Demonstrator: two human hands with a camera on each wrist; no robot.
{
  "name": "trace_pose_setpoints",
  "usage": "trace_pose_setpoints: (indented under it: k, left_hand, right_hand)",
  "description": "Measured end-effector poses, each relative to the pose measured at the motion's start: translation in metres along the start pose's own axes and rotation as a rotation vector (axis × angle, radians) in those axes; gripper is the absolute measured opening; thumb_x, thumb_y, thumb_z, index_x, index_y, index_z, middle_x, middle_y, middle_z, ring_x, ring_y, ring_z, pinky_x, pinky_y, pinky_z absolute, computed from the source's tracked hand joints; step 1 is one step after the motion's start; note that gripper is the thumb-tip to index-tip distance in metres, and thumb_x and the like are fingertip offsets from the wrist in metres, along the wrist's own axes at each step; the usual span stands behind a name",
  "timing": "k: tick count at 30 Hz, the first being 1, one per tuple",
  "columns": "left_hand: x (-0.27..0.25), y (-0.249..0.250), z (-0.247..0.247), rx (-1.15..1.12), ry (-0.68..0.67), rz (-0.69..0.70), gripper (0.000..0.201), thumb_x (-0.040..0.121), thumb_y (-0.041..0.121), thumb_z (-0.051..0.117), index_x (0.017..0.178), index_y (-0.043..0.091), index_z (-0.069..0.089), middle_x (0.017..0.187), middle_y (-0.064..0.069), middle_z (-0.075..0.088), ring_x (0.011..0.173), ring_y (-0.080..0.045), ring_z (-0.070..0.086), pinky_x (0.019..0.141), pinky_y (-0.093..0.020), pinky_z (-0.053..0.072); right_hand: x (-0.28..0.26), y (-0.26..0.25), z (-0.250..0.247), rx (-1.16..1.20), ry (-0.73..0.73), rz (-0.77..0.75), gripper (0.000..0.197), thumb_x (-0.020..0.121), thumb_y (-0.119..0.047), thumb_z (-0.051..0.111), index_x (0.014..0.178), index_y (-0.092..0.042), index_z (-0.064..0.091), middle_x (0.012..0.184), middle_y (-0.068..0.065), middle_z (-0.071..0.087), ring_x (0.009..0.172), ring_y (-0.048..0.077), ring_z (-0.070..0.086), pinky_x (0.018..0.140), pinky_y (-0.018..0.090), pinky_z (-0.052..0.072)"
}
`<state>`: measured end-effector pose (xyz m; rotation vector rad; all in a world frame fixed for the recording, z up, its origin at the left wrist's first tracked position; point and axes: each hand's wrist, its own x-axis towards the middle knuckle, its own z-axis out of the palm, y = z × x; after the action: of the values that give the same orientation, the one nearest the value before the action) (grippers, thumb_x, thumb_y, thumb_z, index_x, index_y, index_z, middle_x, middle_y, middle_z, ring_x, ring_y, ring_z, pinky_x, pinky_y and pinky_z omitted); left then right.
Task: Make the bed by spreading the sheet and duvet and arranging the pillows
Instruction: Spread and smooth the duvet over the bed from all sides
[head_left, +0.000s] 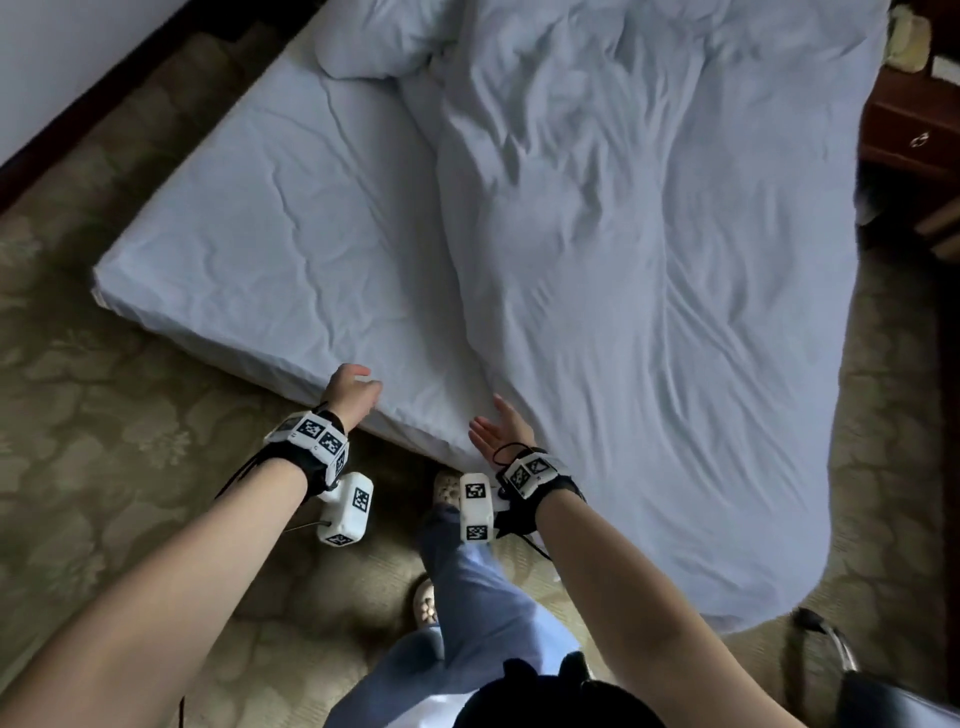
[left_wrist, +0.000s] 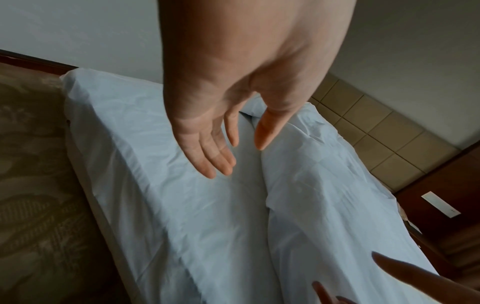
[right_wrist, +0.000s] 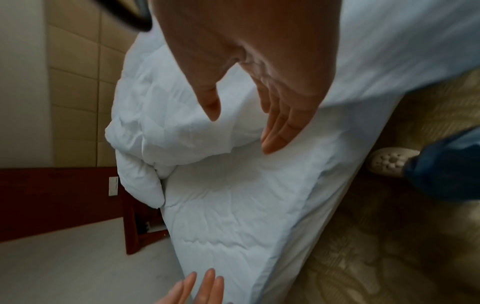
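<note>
A pale sheet (head_left: 270, 228) covers the mattress, creased but flat on its left half. The crumpled duvet (head_left: 649, 260) lies over the right half and hangs off the near right corner. A bunched lump (head_left: 358, 47) sits at the far end; I cannot tell whether it is a pillow or the duvet. My left hand (head_left: 356, 387) hovers at the mattress's near edge, its fingers (left_wrist: 207, 162) straight and holding nothing. My right hand (head_left: 498, 423) is open beside the duvet's left edge (right_wrist: 182, 127), palm turned toward it, holding nothing.
Patterned carpet (head_left: 104, 467) surrounds the bed. A dark wooden nightstand (head_left: 914, 135) stands at the far right. A chair's metal frame (head_left: 831, 649) is at the near right. My slippered feet (head_left: 447, 488) are at the mattress edge. A wall with dark skirting (head_left: 78, 104) runs along the left.
</note>
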<state>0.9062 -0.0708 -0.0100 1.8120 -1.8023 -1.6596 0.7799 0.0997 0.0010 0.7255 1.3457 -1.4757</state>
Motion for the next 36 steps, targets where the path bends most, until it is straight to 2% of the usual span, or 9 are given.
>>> trace_pose_setpoints:
  k: [8,12,16,20,23,25,28,32,36]
  left_hand:
    - [0.108,0.059,-0.004,0.087,-0.006,-0.022,0.034,0.087,0.005,0.055,0.121,0.003,0.051,0.087,-0.013,0.059,0.084,-0.025,0.057,0.060,-0.027,0.043]
    - [0.155,0.074,0.000,0.134,-0.048,-0.052,0.034,0.086,0.006,0.055,0.120,0.005,0.051,0.073,-0.005,0.057,0.082,-0.026,0.056,0.069,-0.031,0.045]
    - [0.197,0.090,0.009,0.200,-0.107,-0.063,0.029,0.086,0.006,0.055,0.115,0.010,0.053,0.072,-0.003,0.057,0.081,-0.026,0.056,0.073,-0.033,0.047]
    - [0.237,0.111,0.025,0.288,-0.186,-0.053,0.030,0.086,0.004,0.054,0.116,0.008,0.053,0.078,-0.008,0.058,0.076,-0.026,0.056,0.062,-0.027,0.044]
    - [0.256,0.127,0.044,0.348,-0.261,-0.050,0.035,0.087,0.002,0.053,0.122,0.002,0.051,0.091,-0.013,0.059,0.063,-0.016,0.055,0.057,-0.027,0.044]
    - [0.263,0.138,0.059,0.358,-0.318,-0.050,0.036,0.087,0.004,0.055,0.124,0.002,0.051,0.094,-0.013,0.059,0.062,-0.010,0.054,0.057,-0.026,0.045]
    - [0.263,0.158,0.087,0.332,-0.469,-0.055,0.041,0.092,0.011,0.055,0.131,0.004,0.046,0.096,-0.010,0.059,0.066,-0.010,0.055,0.058,-0.025,0.044]
    - [0.253,0.194,0.124,0.255,-0.611,-0.051,0.052,0.096,0.030,0.052,0.141,0.010,0.035,0.115,-0.006,0.053,0.093,-0.020,0.057,0.065,-0.027,0.047]
    - [0.262,0.218,0.161,0.157,-0.603,-0.121,0.083,0.076,0.068,0.058,0.134,0.012,0.039,0.124,-0.005,0.055,0.103,-0.023,0.061,0.081,-0.036,0.056]
  right_hand:
    - [0.065,-0.048,0.082,0.204,-0.006,0.058,0.065,0.087,-0.025,0.066,0.142,-0.009,0.035,0.139,0.028,0.044,0.126,0.034,0.051,0.085,0.035,0.048]
    - [0.093,-0.058,0.109,0.199,0.060,0.105,0.063,0.081,-0.024,0.074,0.135,-0.008,0.045,0.138,0.023,0.046,0.123,0.032,0.053,0.084,0.034,0.048]
    - [0.119,-0.065,0.119,0.184,0.094,0.125,0.098,0.059,-0.045,0.086,0.139,-0.011,0.039,0.137,0.018,0.048,0.118,0.029,0.056,0.069,0.030,0.053]
    - [0.124,-0.085,0.121,0.081,0.144,0.086,0.071,0.087,-0.057,0.054,0.139,-0.012,0.038,0.136,0.010,0.048,0.126,0.023,0.050,0.086,0.027,0.048]
    - [0.123,-0.108,0.121,0.056,0.286,0.157,0.104,0.047,-0.091,0.052,0.119,-0.017,0.055,0.105,0.000,0.061,0.099,0.026,0.060,0.088,0.036,0.045]
    - [0.123,-0.121,0.121,0.029,0.371,0.130,0.124,0.036,-0.097,0.048,0.128,-0.014,0.052,0.114,0.006,0.064,0.091,0.026,0.061,0.081,0.035,0.048]
    - [0.119,-0.150,0.109,0.058,0.521,-0.041,0.111,0.058,-0.088,0.049,0.138,-0.012,0.043,0.124,0.017,0.060,0.080,0.027,0.061,0.064,0.032,0.048]
    - [0.145,-0.181,0.071,0.112,0.744,-0.191,0.132,0.036,-0.093,0.051,0.140,-0.012,0.044,0.140,0.014,0.049,0.119,0.033,0.055,0.103,0.045,0.044]
    - [0.140,-0.209,0.053,0.109,0.797,-0.202,0.115,0.049,-0.089,0.056,0.136,-0.014,0.049,0.113,0.010,0.064,0.103,0.029,0.062,0.096,0.040,0.049]
